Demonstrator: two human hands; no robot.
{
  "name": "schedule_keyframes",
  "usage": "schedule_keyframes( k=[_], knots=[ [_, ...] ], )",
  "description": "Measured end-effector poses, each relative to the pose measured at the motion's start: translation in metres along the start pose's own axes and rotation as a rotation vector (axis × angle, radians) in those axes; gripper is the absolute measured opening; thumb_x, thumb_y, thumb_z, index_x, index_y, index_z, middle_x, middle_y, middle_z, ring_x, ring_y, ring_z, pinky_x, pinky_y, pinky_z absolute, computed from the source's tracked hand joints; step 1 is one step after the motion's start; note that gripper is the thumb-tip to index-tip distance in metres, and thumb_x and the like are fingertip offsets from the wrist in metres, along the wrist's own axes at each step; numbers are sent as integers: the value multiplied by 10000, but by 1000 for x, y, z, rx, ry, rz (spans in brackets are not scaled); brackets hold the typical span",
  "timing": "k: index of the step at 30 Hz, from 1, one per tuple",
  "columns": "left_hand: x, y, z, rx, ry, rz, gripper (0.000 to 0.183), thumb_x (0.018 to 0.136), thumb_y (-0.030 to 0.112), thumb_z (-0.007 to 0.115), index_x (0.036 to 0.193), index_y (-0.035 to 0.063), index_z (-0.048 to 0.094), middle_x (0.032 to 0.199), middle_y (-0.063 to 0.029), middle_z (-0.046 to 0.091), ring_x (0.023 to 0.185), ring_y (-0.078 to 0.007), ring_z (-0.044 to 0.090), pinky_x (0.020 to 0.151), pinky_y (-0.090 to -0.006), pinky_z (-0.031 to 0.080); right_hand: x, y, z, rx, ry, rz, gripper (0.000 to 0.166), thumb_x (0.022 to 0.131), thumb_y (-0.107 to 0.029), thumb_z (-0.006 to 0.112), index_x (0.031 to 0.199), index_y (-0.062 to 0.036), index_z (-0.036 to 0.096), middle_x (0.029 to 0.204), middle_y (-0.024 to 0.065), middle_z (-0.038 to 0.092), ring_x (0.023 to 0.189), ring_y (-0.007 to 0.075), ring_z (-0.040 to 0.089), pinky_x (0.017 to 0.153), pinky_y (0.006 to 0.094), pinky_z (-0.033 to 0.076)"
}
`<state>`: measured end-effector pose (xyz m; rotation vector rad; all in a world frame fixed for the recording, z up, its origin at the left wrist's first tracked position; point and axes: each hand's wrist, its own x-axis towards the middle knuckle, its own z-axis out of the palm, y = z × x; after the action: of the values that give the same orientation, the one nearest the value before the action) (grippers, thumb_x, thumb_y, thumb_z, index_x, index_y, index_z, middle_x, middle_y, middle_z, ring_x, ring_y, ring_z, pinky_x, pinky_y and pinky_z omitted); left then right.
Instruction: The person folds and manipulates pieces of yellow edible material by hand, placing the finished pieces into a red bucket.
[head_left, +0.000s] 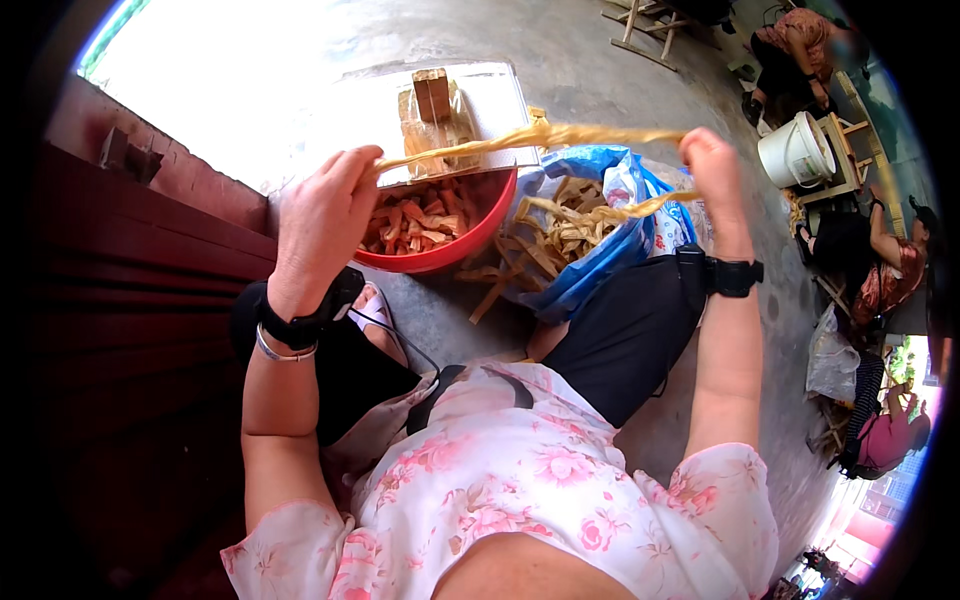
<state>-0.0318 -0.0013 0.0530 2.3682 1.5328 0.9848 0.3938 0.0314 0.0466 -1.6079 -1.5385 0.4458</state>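
Note:
A long, twisted yellowish strip of what looks like dried plant material (555, 136) is stretched between my hands, nearly level. My left hand (324, 214) pinches one end, at the left of the red plastic basin (480, 251). My right hand (712, 176) is closed on the other end, and a tail of strip hangs from it towards a blue-and-white bag (559, 294). Inside the bag lie more loose dried strips (576, 214). Short reddish-brown pieces (420, 221) partly fill the basin. Behind the strip, a wooden block (431, 95) is wrapped in clear film on a white board (495, 105).
A dark red panelled surface (150, 262) runs along my left side. To the right, several people sit at work near a white bucket (795, 154) and a wooden stool (844, 154). A wooden frame (645, 34) stands farther off on the concrete floor (592, 82).

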Motion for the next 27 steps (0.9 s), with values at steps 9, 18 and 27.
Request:
schedule_keyframes(
  k=[9,18,27],
  knots=[
    [-6,30,30,23,-25,428,386,716,32,679,1094,64,611,832,-70,580,700,-216,610,595,-312,498,-60,-119,109,704,-970,230,477,897,-147,563,1345,-44,435,1198,59,581,945,95,577,621,199,492],
    [4,6,28,89,-23,375,387,707,22,641,1089,31,581,855,-73,576,764,-231,592,648,-325,495,-50,-96,122,725,-1247,401,284,919,-163,552,1167,-24,557,929,53,651,765,78,611,524,161,467],
    [9,-12,39,74,-25,327,282,792,33,641,1066,25,573,805,-78,591,700,-219,606,597,-325,482,-39,-96,122,809,-1284,497,187,946,-217,548,934,-41,609,663,-12,560,481,26,481,398,153,378]
  ],
)
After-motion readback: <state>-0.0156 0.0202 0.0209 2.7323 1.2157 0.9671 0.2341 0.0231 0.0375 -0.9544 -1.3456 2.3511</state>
